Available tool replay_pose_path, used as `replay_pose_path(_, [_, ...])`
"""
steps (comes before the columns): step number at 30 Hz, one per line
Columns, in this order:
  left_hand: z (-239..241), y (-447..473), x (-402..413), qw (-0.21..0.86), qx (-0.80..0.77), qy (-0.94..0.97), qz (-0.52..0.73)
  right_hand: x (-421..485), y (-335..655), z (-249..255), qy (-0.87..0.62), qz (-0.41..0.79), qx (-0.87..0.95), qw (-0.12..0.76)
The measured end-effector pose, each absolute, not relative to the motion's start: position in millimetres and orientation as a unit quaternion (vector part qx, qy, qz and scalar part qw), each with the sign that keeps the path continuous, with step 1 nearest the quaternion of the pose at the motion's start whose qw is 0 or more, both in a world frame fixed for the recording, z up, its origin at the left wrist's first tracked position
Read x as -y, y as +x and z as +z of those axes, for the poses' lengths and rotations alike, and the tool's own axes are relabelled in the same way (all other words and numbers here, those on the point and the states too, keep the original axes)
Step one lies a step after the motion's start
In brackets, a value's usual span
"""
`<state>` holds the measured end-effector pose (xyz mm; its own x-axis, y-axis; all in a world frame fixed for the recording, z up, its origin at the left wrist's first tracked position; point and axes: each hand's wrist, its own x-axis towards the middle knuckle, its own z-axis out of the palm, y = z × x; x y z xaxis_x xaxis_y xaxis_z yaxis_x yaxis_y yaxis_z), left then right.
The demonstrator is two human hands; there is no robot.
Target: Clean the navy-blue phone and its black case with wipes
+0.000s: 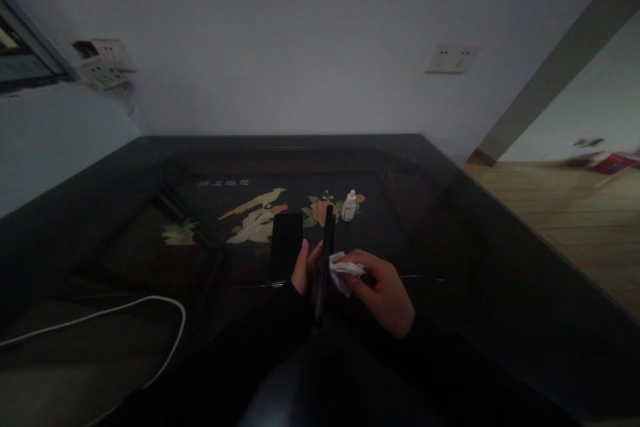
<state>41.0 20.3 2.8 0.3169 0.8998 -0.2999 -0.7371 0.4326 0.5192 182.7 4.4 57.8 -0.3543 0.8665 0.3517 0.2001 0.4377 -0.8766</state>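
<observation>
My left hand grips a thin dark phone or tablet held on edge, seen side-on over the dark table. My right hand is closed on a crumpled white wipe pressed against the right face of that device. A second black phone lies flat on the table just left of my left hand. A small white dropper bottle stands upright further back, to the right of the flat phone.
The table top has an inlaid bird and flower picture. A white cable loops across the near left. Wall sockets sit on the back wall, and wooden floor lies to the right.
</observation>
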Motion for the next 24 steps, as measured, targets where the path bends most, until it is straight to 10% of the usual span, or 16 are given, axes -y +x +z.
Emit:
replay_pose_path(12, [-3, 25, -19, 0.891, -0.161, 0.117, 0.408, -25, 198, 36, -0.385, 0.732, 0.335, 0.451])
replay_pose_path(24, [1, 16, -26, 0.884, -0.121, 0.076, 0.445, -33, 207, 39, -0.340, 0.695, 0.443, 0.452])
